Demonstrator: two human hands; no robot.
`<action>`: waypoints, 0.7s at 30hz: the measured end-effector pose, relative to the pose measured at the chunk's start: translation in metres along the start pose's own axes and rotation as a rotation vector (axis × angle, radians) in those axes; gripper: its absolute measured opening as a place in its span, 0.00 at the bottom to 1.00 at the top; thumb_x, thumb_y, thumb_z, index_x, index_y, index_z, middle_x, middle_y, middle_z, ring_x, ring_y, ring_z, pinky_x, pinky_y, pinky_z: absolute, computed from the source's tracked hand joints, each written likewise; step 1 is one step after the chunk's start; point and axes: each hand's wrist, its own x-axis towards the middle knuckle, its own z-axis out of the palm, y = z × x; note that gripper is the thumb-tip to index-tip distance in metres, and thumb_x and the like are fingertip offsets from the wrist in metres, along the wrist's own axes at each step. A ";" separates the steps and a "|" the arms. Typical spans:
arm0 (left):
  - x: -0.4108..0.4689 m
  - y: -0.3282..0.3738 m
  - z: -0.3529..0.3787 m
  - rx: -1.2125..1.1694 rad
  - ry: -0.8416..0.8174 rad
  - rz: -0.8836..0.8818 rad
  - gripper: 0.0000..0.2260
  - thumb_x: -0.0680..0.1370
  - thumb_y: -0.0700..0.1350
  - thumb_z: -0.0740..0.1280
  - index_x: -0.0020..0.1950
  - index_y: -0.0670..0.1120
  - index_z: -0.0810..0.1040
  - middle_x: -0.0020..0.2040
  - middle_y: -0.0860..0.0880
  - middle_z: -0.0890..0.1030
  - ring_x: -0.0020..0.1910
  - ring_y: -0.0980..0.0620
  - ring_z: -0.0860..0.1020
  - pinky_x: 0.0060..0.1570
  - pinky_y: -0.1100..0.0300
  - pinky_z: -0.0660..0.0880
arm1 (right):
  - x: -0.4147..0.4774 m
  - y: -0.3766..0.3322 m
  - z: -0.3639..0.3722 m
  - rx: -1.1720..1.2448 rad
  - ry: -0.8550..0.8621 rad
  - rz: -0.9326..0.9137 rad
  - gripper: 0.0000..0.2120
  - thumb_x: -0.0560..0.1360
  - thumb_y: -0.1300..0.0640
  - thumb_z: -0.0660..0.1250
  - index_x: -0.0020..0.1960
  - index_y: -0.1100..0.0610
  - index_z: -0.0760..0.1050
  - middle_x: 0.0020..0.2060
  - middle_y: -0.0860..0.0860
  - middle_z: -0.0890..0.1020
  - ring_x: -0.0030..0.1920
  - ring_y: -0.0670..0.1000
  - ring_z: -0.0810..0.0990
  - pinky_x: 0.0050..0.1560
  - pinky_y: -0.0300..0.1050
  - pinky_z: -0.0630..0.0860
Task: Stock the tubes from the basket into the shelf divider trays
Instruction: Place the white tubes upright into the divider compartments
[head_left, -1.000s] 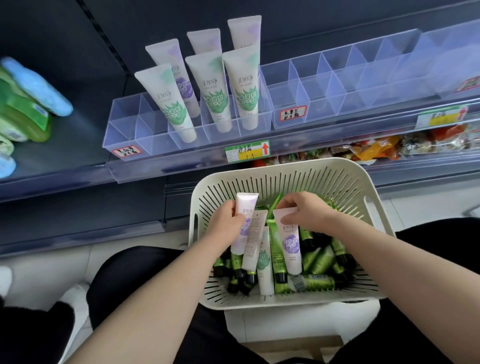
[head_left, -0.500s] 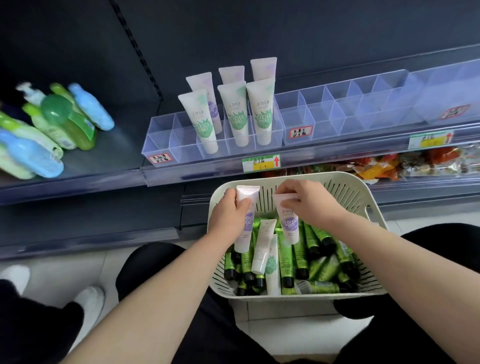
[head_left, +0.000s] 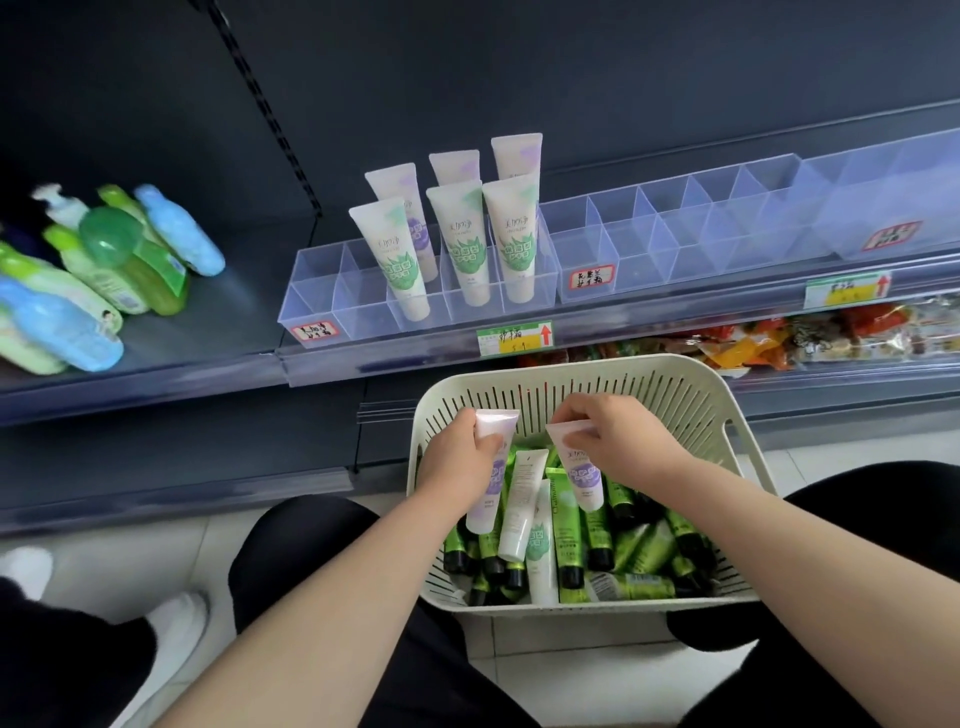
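A cream slotted basket (head_left: 691, 384) sits in front of me with several green tubes (head_left: 566, 530) and a few white ones (head_left: 522, 499) lying in it. My left hand (head_left: 457, 462) grips a white tube with a purple label (head_left: 488, 486), crimped end up, above the basket. My right hand (head_left: 618, 441) pinches the top of a second purple-label tube (head_left: 584, 475). On the shelf, the clear divider tray (head_left: 322, 306) holds several white tubes (head_left: 467, 244) standing cap down; its left compartments hold nothing.
A second clear divider tray (head_left: 675, 249) stands empty to the right, with another further right. Green and blue bottles (head_left: 104, 270) lie on the shelf at the left. Snack packets (head_left: 779, 338) fill the shelf below. My knees flank the basket; a white shoe (head_left: 176, 629) is bottom left.
Both hands have lifted their purple-label tubes slightly out of the pile. The view has pulled back and tilted up, showing more of the shelf and the bottles at the left.
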 end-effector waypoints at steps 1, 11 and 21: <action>0.001 0.001 -0.003 -0.004 0.014 0.007 0.08 0.80 0.49 0.62 0.43 0.50 0.66 0.42 0.50 0.77 0.41 0.49 0.78 0.38 0.52 0.77 | 0.001 -0.002 0.000 0.003 0.006 -0.008 0.10 0.74 0.62 0.65 0.50 0.50 0.78 0.43 0.44 0.79 0.44 0.47 0.78 0.41 0.43 0.76; -0.003 0.001 -0.067 -0.180 0.318 0.098 0.05 0.81 0.47 0.62 0.49 0.46 0.70 0.45 0.47 0.79 0.44 0.45 0.78 0.40 0.51 0.75 | 0.019 -0.050 -0.006 -0.015 0.023 -0.119 0.09 0.75 0.61 0.64 0.52 0.52 0.77 0.46 0.48 0.81 0.44 0.49 0.78 0.44 0.47 0.77; 0.008 -0.013 -0.204 -0.381 0.818 0.093 0.06 0.80 0.46 0.62 0.54 0.44 0.72 0.45 0.50 0.76 0.46 0.46 0.76 0.43 0.55 0.70 | 0.089 -0.198 -0.048 0.021 0.284 -0.471 0.09 0.75 0.64 0.61 0.52 0.53 0.74 0.49 0.49 0.79 0.46 0.51 0.77 0.45 0.48 0.75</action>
